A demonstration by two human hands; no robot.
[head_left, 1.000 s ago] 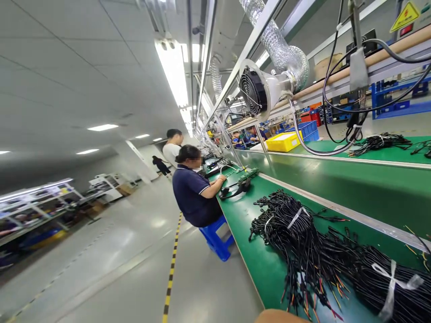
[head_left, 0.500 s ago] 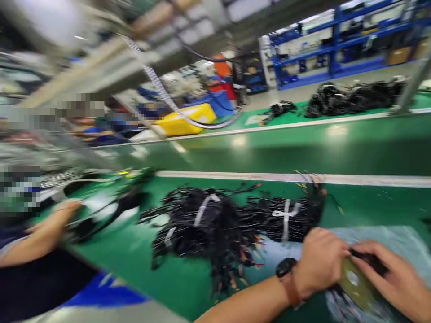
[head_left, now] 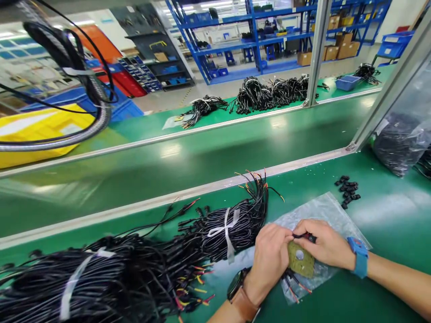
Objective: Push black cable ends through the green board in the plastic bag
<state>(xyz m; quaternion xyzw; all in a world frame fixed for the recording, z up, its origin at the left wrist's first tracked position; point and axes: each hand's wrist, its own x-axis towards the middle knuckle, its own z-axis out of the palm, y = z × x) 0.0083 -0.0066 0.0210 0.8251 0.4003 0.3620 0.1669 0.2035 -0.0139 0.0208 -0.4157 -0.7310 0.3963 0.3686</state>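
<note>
Over the bag (head_left: pixel 332 211), left hand (head_left: pixel 271 253) and right hand (head_left: pixel 326 244) pinch a cable (head_left: pixel 309 237), fingers closed, apparently steadying it; left of the bag, a tie (head_left: pixel 226 229) binds the bundle (head_left: pixel 213 244) together.

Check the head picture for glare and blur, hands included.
Head view: glare patches on the long glossy green strip; head view: pale sheen on the green tabletop at right; head view: yellow plastic bin at far left looks soft; head view: left hand with brown strap and right hand with blue strap look fairly clear, thin black cable between them less so.
</note>
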